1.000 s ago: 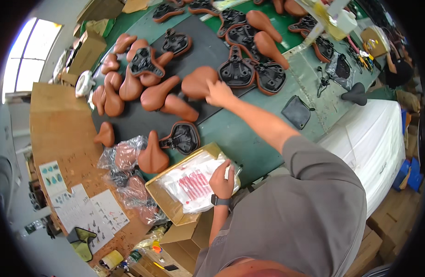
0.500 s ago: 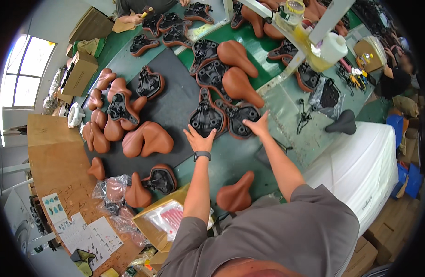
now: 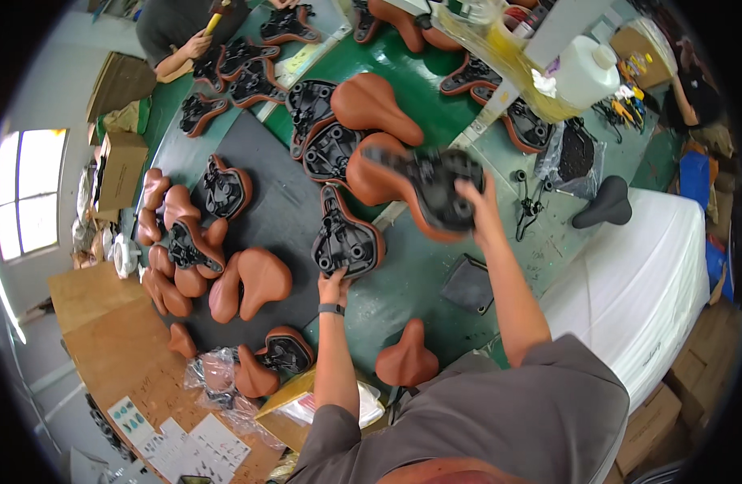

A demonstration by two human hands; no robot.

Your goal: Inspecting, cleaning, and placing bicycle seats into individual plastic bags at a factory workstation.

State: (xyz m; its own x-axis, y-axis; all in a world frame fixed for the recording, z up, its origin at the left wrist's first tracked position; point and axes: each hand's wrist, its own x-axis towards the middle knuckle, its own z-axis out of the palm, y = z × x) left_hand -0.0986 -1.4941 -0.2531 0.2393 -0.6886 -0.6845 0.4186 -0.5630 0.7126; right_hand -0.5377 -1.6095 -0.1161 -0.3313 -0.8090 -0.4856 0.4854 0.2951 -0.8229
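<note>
My left hand (image 3: 334, 285) grips the wide end of a brown bicycle saddle (image 3: 348, 238), its black underside facing up and its nose pointing away from me. To the right, my right hand (image 3: 481, 211) has its fingers closed on the wide end of a second saddle (image 3: 435, 211). That one is tilted, held up off the table and partly smeared by motion. Behind its nose lies a brown saddle (image 3: 369, 171) with the cover upward. Two saddles with black undersides up, one at the far left (image 3: 309, 109), sit beside another cover-up saddle (image 3: 377, 106).
Several brown saddles (image 3: 262, 282) lie on a black mat (image 3: 266, 161) at left. A single saddle (image 3: 407, 359) rests near my body. At right are a black saddle (image 3: 605, 203), a white jug (image 3: 582, 71) and a white-covered stack (image 3: 637, 274). Across the table, a person's hand (image 3: 197, 44) holds a hammer (image 3: 216, 18).
Both saddles under my hands have left the table spot beside the others. The right one is raised and turned; the left one has come nearer to me. My view has shifted too.
</note>
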